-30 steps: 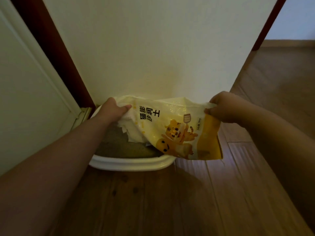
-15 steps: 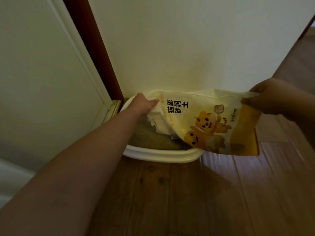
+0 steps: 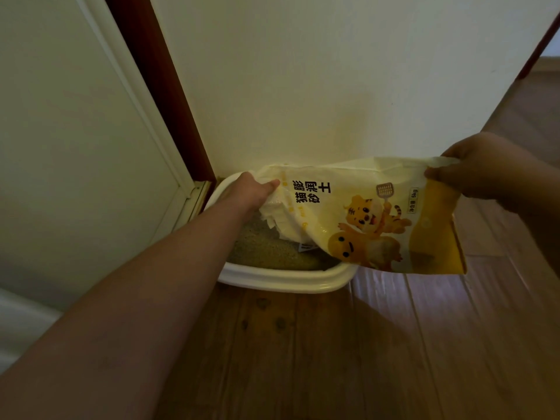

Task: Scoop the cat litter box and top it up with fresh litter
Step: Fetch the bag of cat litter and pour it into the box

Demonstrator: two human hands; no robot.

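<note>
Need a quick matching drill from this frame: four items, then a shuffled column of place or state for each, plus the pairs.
Items
1. left hand
2. right hand
3. white oval plastic litter box
4. yellow and white cat litter bag with cartoon tigers

States
A. on the wooden floor, against the wall
B. held sideways above the box, its crumpled end lowest
C. pinching the bag's raised end, out over the floor
D. gripping the bag's crumpled end over the grey litter

Pairs: 1-D, 2-C, 3-A, 4-B

Litter bag (image 3: 357, 213) over litter box (image 3: 285, 278)
</note>
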